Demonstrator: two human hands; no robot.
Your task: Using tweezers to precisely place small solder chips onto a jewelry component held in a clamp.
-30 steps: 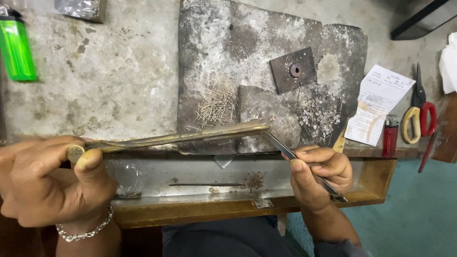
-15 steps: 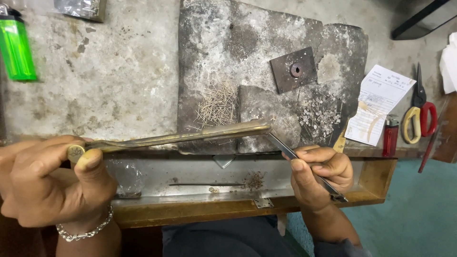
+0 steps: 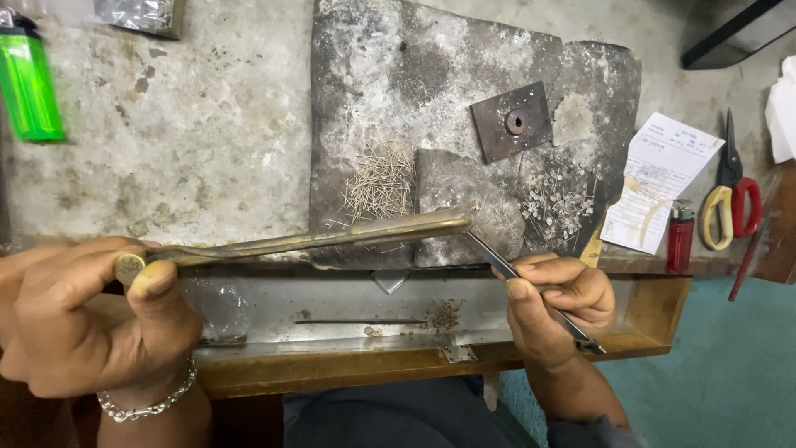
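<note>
A long brass tube (image 3: 315, 239) is gripped by the left hand (image 3: 83, 323), and tweezers (image 3: 531, 290) are pinched shut in the right hand (image 3: 555, 311), tips meeting the tube's end at 12 o'clock. A tiny piece seems to be being placed; steadiness is called for. Beyond, two heaps of pins (image 3: 380, 182) are counted, one square plate (image 3: 512, 122), one green lighter (image 3: 29, 83) at 10 o'clock, one pair of scissors (image 3: 730, 195) at 2.

- Long brass-coloured metal tube (image 3: 332, 236): dull yellow-brown.
- Thin steel tweezers (image 3: 531, 286): dark grey.
- Plastic lighter (image 3: 31, 83): bright green.
- Scissors (image 3: 730, 199): one red handle, one yellow.
- Stone desk (image 3: 207, 141): mottled grey, speckled.
- Small square metal plate (image 3: 512, 122): rusty brown.
</note>
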